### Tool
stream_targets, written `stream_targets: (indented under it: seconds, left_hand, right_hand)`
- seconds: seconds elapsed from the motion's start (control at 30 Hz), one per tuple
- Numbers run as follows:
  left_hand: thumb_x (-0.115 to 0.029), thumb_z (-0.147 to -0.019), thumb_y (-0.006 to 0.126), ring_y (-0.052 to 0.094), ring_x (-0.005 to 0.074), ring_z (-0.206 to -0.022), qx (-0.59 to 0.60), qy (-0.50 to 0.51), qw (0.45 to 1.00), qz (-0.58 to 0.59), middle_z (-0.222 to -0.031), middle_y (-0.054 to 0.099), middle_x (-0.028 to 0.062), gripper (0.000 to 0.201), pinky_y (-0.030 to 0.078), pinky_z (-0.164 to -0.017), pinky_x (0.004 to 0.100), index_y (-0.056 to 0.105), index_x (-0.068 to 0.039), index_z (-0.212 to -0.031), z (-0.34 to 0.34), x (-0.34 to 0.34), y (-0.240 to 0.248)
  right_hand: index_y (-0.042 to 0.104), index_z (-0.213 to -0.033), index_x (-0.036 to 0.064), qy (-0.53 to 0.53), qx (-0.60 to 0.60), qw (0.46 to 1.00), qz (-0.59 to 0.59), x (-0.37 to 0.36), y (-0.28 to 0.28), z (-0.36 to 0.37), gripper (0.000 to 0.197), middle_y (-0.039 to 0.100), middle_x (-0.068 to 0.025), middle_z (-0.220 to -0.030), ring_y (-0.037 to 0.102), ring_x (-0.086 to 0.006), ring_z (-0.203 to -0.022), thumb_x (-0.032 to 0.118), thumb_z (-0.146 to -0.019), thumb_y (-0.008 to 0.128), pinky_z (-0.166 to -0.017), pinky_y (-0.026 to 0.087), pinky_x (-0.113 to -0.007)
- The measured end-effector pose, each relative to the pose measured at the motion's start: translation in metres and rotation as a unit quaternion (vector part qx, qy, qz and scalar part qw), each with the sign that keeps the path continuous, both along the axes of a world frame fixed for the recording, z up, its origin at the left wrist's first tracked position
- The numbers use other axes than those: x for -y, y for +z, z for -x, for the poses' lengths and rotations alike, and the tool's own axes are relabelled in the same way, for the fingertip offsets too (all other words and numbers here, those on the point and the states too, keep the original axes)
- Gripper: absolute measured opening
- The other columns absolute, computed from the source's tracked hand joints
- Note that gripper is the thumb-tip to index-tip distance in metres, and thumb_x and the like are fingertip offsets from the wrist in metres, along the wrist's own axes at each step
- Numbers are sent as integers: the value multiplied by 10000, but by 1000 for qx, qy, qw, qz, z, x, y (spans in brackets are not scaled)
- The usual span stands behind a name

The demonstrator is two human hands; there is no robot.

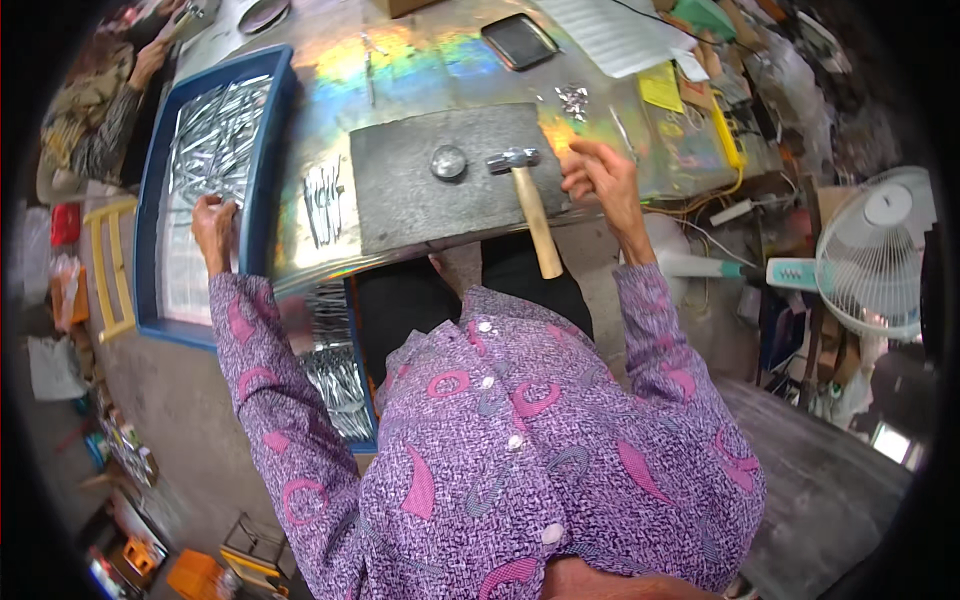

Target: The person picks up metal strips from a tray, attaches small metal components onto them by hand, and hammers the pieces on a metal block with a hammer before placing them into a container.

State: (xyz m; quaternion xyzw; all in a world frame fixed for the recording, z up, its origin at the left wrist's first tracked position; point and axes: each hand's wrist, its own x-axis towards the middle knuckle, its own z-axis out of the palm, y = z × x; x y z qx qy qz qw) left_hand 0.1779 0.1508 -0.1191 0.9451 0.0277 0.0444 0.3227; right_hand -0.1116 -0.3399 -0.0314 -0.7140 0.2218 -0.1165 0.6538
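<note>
My left hand (pixel 214 234) reaches into a blue plastic tray (pixel 146 265), fingers curled together at the near edge of a heap of thin silvery metal pieces (pixel 222 130). What it pinches, if anything, is too small to make out. My right hand (pixel 606 184) hovers past the right edge of a dark metal slab (pixel 400 205), fingers loosely apart and nothing seen in them. A hammer (pixel 532 215) lies on the slab, its wooden handle jutting over the front edge. Left of its head sits a round metal block (pixel 448 162). Similar thin pieces (pixel 323 203) lie in a row between tray and slab.
Below the table edge, another blue tray (pixel 340 385) holds more metal pieces. Small shiny bits (pixel 572 102) and a dark shallow tray (pixel 519 42) lie farther back. A standing fan (pixel 880 255) is at the right. Another person's hand (pixel 150 62) shows at upper left.
</note>
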Motion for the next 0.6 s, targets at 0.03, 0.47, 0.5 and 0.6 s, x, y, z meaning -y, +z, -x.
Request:
stream_targets:
  seconds: [0.03,0.47,0.5,0.6]
  left_hand:
    - [-281,-652,636,590,370,-898,2,5,999,-46,-925,623,234,401,450,-799,398,612,2,-936,4,8,10]
    - [-209,-687,581,580,382,-890,41,-23,987,-152,-916,621,208,284,442,-789,423,616,-20,-895,3,4,5]
    - [-209,-687,581,580,382,-890,39,-26,987,-152,-916,621,208,284,442,-789,423,616,-20,-895,4,10,7]
    - [-160,-633,629,588,373,-874,21,5,988,-151,-899,631,190,282,452,-776,411,615,-26,-880,7,20,19]
  right_hand:
    - [541,-1032,-79,-8,1,1000,2,5,-4,-7,242,617,-147,-799,614,-149,-625,82,-897,421,-514,478,-220]
    - [624,-801,27,-55,-106,905,407,45,-68,-81,188,631,-199,-766,614,-370,-728,179,-747,527,-667,481,-443]
    - [609,-789,20,-59,-120,892,432,45,-69,-80,177,629,-203,-765,614,-373,-721,173,-749,531,-664,482,-450]
    - [573,-785,2,-59,-112,855,503,46,-76,-81,164,619,-215,-756,611,-382,-704,157,-751,531,-653,483,-464]
